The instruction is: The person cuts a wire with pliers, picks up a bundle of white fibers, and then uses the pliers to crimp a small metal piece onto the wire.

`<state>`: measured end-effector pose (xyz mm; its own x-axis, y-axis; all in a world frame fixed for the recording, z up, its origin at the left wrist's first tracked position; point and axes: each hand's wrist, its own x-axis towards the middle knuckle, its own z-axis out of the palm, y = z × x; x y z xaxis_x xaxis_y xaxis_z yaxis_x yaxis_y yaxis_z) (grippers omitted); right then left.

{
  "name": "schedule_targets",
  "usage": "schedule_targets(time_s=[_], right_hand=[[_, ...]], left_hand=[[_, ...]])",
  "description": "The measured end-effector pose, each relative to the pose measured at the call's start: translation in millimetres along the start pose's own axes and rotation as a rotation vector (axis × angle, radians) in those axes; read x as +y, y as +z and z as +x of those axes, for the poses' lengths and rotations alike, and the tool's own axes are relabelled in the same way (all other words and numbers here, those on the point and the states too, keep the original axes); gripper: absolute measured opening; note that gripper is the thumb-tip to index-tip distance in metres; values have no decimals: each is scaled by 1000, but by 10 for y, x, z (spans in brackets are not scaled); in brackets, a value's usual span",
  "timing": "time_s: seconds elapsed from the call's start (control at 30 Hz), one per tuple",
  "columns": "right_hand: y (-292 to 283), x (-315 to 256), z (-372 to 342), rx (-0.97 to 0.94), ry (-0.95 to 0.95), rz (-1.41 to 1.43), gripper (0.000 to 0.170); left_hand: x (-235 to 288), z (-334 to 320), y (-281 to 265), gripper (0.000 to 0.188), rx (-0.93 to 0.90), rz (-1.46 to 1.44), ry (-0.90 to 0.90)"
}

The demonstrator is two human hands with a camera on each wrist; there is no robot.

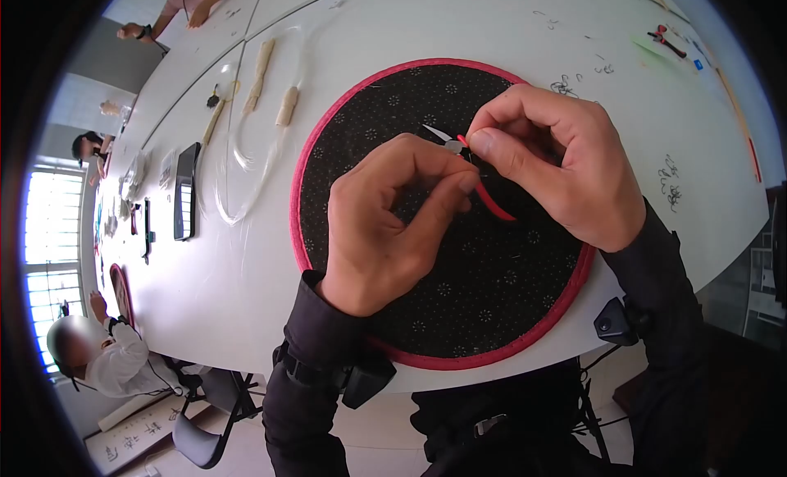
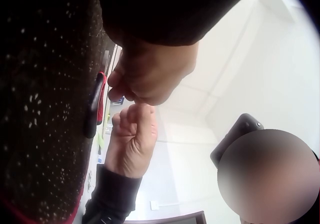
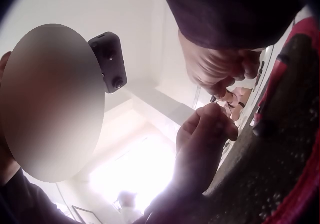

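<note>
Over a round dark mat [image 1: 467,288], my two hands meet almost fingertip to fingertip. My left hand [image 1: 385,223] pinches with thumb and forefinger, its other fingers curled in. From the other side my right hand [image 1: 566,161] pinches in the same way. Whatever small thin piece is between them is mostly hidden by the fingertips; I cannot tell its kind. Beneath the hands, red-handled pliers [image 1: 495,203] lie on the mat, their pointed metal tips showing past the fingers. The left wrist view also shows these pliers [image 2: 98,101], below and apart from the hands.
Curly black wire bits [image 1: 672,183] lie on the white table right of the mat. Another pair of pliers [image 1: 668,41] is at the far right. To the left are a phone [image 1: 186,191], wooden-handled pieces [image 1: 259,75] and clear looped strands. Other people sit along the table.
</note>
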<state>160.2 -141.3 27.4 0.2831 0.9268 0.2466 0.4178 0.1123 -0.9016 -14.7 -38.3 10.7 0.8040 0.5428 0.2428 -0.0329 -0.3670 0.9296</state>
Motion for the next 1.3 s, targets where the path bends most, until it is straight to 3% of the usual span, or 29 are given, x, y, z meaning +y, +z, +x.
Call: schedule_targets(time_s=[0.13,0.43,0.53,0.73,0.93,1.3], right_hand=[[-13,-5,10,-29,78,39,16],[60,-23,-25,-73,121,46,12],[33,-117,-36,-152,223,37,5],[135,-24,-54,-13,-132,-54,3],[27,-99,-47,-12,-66,-60,8],[24,36,4,17,-4,14,14]], left_hand=[[30,-10,12,5,32,-151,-10],[46,-3,3,8,167,-212,-19],[27,7,6,8,199,-223,-9],[-32,30,28,3,244,-124,-35],[-60,29,-37,4,9,130,43],[30,-7,18,4,58,-214,-30]])
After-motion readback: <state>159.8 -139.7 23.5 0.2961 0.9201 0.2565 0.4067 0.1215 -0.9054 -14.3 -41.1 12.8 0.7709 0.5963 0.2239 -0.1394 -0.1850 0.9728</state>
